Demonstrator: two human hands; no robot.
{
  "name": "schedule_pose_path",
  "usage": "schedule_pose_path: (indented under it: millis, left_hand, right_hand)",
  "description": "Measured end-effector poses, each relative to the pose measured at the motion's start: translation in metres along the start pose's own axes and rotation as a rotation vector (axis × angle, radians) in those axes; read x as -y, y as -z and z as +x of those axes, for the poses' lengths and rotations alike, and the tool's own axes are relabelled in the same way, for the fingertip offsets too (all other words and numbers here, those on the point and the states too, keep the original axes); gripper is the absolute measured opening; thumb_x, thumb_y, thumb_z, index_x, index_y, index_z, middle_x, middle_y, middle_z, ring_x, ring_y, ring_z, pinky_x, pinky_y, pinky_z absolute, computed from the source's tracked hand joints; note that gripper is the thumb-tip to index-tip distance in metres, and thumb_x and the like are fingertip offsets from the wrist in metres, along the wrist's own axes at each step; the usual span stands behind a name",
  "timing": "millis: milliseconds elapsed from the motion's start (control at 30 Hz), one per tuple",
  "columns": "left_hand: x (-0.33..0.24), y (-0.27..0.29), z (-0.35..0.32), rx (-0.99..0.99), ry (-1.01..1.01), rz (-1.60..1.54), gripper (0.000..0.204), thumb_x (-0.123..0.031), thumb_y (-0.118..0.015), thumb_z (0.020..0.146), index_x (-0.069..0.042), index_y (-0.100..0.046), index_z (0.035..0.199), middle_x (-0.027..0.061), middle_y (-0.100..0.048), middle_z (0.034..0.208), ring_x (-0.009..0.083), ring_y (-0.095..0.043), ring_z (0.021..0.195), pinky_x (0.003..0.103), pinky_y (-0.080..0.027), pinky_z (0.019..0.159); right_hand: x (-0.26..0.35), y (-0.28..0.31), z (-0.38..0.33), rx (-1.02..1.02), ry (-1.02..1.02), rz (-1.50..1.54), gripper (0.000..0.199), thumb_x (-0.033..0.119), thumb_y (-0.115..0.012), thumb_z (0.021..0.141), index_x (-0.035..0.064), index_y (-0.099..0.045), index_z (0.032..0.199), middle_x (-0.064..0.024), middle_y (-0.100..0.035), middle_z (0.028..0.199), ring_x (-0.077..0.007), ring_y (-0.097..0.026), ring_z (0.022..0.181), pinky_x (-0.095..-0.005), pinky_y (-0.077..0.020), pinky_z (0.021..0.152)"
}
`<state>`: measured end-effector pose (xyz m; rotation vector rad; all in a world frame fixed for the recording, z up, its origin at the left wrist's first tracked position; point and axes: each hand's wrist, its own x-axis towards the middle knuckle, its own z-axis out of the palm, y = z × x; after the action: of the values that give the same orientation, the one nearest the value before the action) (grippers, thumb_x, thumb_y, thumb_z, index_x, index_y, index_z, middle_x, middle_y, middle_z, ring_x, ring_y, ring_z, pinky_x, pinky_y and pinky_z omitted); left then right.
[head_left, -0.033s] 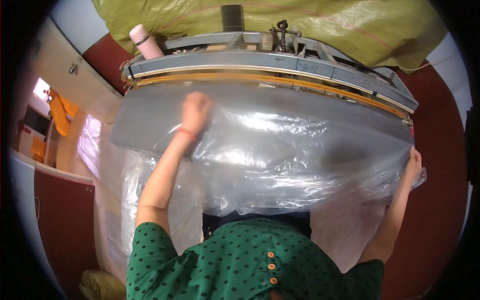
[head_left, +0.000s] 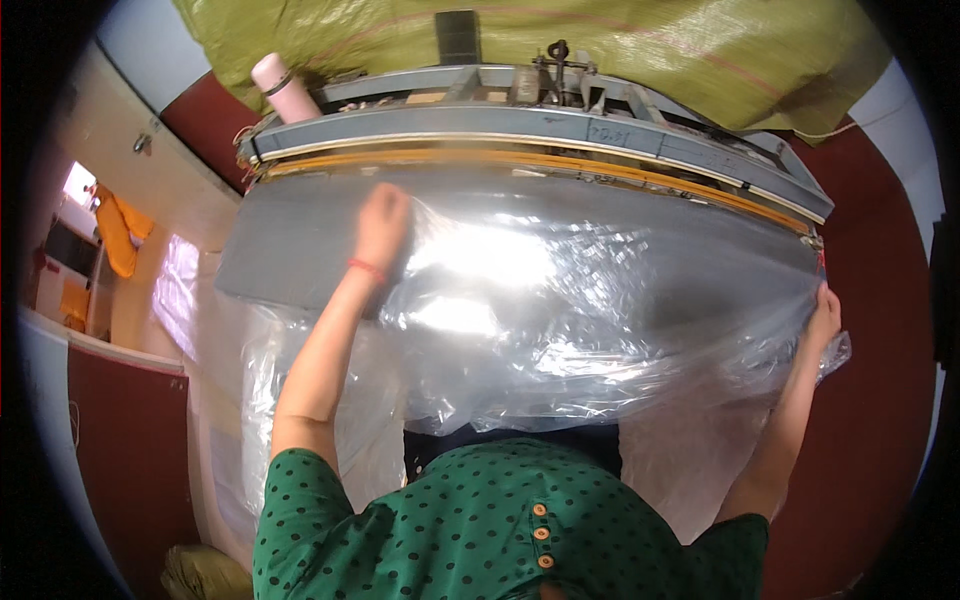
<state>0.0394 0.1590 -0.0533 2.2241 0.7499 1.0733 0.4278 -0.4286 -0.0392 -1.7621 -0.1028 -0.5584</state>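
Observation:
A clear plastic sheet is spread over a grey work surface and hangs over its near edge. My left hand, closed and slightly blurred, grips the left edge of the sheet above the surface. At the right end of the surface, my right hand pinches the sheet's right edge. The plastic is drawn between both hands, with wrinkles and bright glare in the middle. Just beyond it runs a long sealing machine with a blue-grey metal frame and an orange strip along its near side.
A pink bottle stands at the machine's far left. Behind the frame hangs a yellow-green woven sheet. More clear plastic hangs at the left, near an open door. A metal clamp-like part rises from the frame.
My left hand has shifted slightly left with the sheet's edge in it. Wrinkles and glare on the plastic have changed; my right hand has hardly moved.

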Motion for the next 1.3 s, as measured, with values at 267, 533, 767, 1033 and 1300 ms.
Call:
schedule_pose_path:
  millis: [267, 533, 767, 1033, 1300]
  left_hand:
    - [0.077, -0.017, 0.074, -0.404, 0.244, -0.264, 0.017, -0.018, -0.056, 0.079, -0.004, -0.052, 0.071, -0.0002, -0.051, 0.062, 0.0076, -0.042, 0.056, 0.022, -0.038, 0.054]
    - [0.060, -0.018, 0.078, -0.403, 0.308, -0.258, 0.011, -0.012, -0.054, 0.078, -0.005, -0.046, 0.074, -0.0009, -0.048, 0.060, 0.0065, -0.043, 0.051, 0.020, -0.038, 0.047]
    - [0.074, -0.001, 0.082, -0.639, 0.405, -0.555, 0.008, -0.008, -0.042, 0.082, -0.005, -0.047, 0.087, 0.0032, -0.050, 0.063, 0.0111, -0.050, 0.056, 0.024, -0.044, 0.049]
    - [0.056, 0.056, 0.059, 0.098, 0.187, 0.263, 0.037, -0.034, -0.041, 0.087, 0.000, -0.056, 0.081, 0.0128, -0.053, 0.072, 0.0246, -0.050, 0.071, 0.034, -0.041, 0.064]
    - [-0.109, 0.004, -0.011, 0.528, 0.332, -0.598, 0.011, -0.019, -0.056, 0.084, -0.008, -0.055, 0.080, -0.0095, -0.044, 0.065, 0.0000, -0.034, 0.056, 0.016, -0.026, 0.049]
  right_hand:
    - [-0.021, -0.147, 0.017, 0.052, 0.173, -0.161, 0.021, 0.024, -0.061, 0.078, 0.0025, -0.059, 0.078, -0.0046, -0.058, 0.070, -0.0110, -0.053, 0.066, -0.0255, -0.0425, 0.064]
    - [0.009, -0.158, 0.002, -0.003, 0.084, -0.185, 0.020, 0.016, -0.064, 0.075, 0.0004, -0.053, 0.079, -0.0036, -0.056, 0.067, -0.0091, -0.049, 0.061, -0.0235, -0.0412, 0.059]
    - [0.010, -0.156, 0.008, 0.063, -0.089, 0.091, 0.017, 0.015, -0.063, 0.075, 0.0016, -0.053, 0.080, 0.0007, -0.052, 0.063, -0.0080, -0.047, 0.058, -0.0227, -0.0386, 0.055]
    - [0.025, -0.097, -0.002, 0.327, 0.223, -0.291, 0.022, 0.022, -0.064, 0.076, 0.0013, -0.062, 0.085, -0.0048, -0.062, 0.075, -0.0103, -0.055, 0.071, -0.0233, -0.0425, 0.068]
    - [0.013, 0.071, -0.003, -0.253, -0.151, -0.795, 0.027, 0.028, -0.063, 0.075, 0.0047, -0.063, 0.090, -0.0144, -0.062, 0.085, -0.0278, -0.059, 0.082, -0.0356, -0.0447, 0.071]
